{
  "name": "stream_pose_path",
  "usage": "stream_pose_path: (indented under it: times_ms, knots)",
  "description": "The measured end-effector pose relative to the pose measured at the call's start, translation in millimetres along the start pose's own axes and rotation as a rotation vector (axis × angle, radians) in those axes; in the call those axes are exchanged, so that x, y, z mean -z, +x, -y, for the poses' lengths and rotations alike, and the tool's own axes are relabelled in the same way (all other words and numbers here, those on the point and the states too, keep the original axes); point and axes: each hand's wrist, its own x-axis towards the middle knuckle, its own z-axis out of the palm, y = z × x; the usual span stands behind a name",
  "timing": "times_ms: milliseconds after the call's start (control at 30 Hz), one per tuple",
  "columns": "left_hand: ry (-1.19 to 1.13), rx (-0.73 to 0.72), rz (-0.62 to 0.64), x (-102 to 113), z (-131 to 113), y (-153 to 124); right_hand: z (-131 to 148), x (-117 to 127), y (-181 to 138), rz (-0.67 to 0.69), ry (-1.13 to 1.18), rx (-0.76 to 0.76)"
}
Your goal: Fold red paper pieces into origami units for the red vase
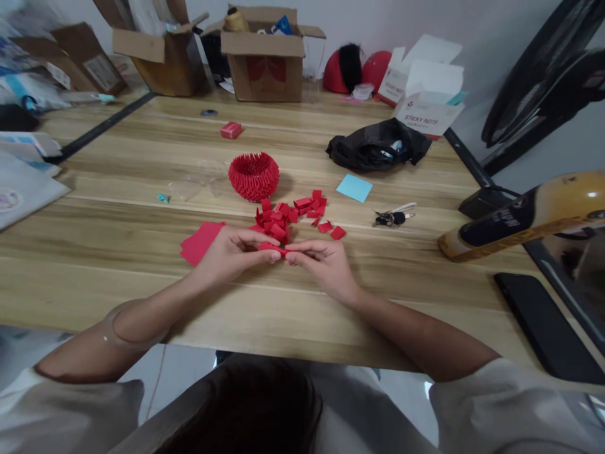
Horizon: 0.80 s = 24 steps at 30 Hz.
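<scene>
Between my two hands is a small red paper strip [270,248], held just above the wooden table. My left hand [236,249] pinches its left part between thumb and fingers. At its right end, the thumb and fingertips of my right hand [324,265] are closed on the same strip. Just beyond my fingers lies a loose pile of small folded red paper pieces [276,221]. Red paper sheets [202,243] lie partly under my left hand. Farther back stands a round red bowl of interlocked paper pieces [254,176].
Behind are a red block-shaped pack [231,130], a cardboard box [265,72] and a black plastic bag [373,148]. On the right lie a blue sticky note [354,188], keys [392,217], a yellow bottle [520,217] and a black phone [548,321].
</scene>
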Motion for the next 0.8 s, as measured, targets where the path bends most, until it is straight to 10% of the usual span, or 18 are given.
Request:
stream_pose_path:
  times_ms: [533,800]
  knots:
    - [-0.433,0.252,-0.012,-10,10,2,-10,4,-7,-0.022,-0.424,0.388]
    - [-0.052,0.167,0.118,-4,10,6,-15,12,5,0.127,-0.608,0.465]
